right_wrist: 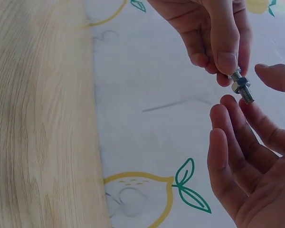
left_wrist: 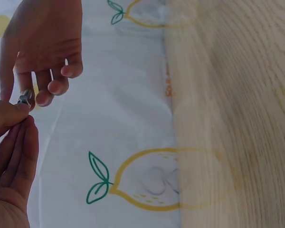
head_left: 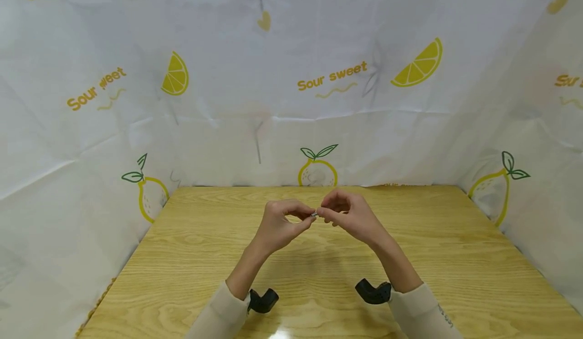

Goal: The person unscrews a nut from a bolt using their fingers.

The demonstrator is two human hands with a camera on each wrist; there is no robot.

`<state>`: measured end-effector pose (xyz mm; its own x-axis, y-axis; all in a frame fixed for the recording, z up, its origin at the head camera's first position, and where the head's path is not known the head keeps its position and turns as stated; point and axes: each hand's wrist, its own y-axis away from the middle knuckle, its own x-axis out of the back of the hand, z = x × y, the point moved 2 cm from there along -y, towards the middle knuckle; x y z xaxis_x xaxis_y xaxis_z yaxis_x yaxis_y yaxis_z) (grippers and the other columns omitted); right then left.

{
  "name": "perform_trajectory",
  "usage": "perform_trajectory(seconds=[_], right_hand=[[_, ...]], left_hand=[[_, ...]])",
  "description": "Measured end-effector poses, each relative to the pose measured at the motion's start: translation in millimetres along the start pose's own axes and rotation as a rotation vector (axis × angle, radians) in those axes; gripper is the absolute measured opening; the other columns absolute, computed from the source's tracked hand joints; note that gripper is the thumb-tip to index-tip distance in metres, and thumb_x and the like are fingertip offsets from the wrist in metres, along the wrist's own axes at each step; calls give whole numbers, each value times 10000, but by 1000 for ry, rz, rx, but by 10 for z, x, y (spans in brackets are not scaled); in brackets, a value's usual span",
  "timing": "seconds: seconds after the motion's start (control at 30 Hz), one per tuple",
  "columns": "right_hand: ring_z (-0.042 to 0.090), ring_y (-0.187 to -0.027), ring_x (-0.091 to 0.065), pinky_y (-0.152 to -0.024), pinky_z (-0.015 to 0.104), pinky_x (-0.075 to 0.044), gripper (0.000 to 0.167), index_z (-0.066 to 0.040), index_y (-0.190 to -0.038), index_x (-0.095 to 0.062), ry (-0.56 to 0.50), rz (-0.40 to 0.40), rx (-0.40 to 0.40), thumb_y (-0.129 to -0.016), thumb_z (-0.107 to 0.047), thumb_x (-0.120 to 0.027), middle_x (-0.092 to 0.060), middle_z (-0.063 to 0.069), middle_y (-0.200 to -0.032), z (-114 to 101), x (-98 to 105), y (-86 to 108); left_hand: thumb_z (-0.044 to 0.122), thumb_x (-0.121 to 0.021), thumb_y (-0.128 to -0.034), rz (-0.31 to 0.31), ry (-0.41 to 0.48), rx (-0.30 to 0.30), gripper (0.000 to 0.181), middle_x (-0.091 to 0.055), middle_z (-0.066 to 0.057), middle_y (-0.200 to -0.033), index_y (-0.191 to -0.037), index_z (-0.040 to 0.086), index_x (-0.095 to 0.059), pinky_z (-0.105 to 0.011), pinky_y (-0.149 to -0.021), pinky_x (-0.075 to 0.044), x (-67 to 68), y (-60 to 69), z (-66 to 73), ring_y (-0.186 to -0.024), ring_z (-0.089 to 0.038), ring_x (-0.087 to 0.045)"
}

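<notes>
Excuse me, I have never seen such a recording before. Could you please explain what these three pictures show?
Of course. There is no robot here, only a person's bare left hand and right hand. The wide picture comes from a camera on the head, looking forward and down. The other two come from cameras worn on the wrists, so each shows both hands close up.

Both hands are raised above a wood-grain table; behind it hangs a pale cloth printed with lemons. The left hand's fingers pinch a small metal bolt with a nut on its thread. The right hand is spread beside the bolt's free end; whether a fingertip touches it is hard to tell.
</notes>
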<state>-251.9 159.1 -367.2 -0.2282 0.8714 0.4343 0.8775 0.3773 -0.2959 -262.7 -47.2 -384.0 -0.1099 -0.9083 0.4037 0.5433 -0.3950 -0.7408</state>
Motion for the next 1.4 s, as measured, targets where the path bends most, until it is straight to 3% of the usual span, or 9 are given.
perform_trajectory(seconds=[0.2, 0.3, 0.63, 0.87, 1.1, 1.4], right_hand=[[199, -771, -706, -697, 383, -634, 285, -26, -1050, -732, 11, -132, -44, -1074, -263, -576, -728, 169, -889, 39, -51, -39], [188, -765, -708, -699, 387, -640, 305, -5, -1052, -736, -3, -156, -37, -1084, -247, -552, -728, 212, -902, 42, -56, -49], [144, -776, -705, -700, 321, -627, 219, 7, -1098, -724, -7, -121, -36, -1038, -182, -630, -731, 152, -909, 22, -13, -31], [264, -828, -713, -702, 355, -628, 167, -14, -1097, -728, 26, -89, -3, -999, -137, -670, -738, 169, -960, 5, -7, -18], [150, -859, -700, -718, 300, -606, 149, -41, -1102, -727, 44, -64, 22, -969, -103, -698, -729, 133, -1038, 0, -14, -13], [164, -877, -703, -754, 290, -601, 131, -65, -1085, -722, 55, -54, 52, -961, -106, -724, -722, 121, -1047, -3, -18, -3]], left_hand=[[-20, -770, -889, 6, -4, -17, 88, -800, -91, -873, -941, 38, -813, -208, -707, -637, -3, 15, -8, -743, -114, -764], [-6, -775, -891, 6, -8, -6, 93, -802, -81, -879, -943, 58, -817, -209, -714, -638, -2, 12, -8, -753, -105, -764], [4, -786, -887, -1, -13, -23, 98, -803, -77, -884, -955, 66, -819, -198, -706, -633, -5, -7, 15, -752, -106, -763], [26, -789, -893, -13, -8, -3, 68, -802, -73, -877, -943, 65, -816, -204, -694, -635, -10, -5, 9, -746, -85, -758], [32, -792, -893, -20, -10, 13, 61, -802, -80, -872, -944, 57, -813, -206, -694, -636, -2, -7, 25, -741, -87, -758], [22, -796, -885, -24, -11, 37, 66, -801, -84, -869, -943, 49, -813, -212, -694, -638, 1, -8, 37, -738, -97, -759]])
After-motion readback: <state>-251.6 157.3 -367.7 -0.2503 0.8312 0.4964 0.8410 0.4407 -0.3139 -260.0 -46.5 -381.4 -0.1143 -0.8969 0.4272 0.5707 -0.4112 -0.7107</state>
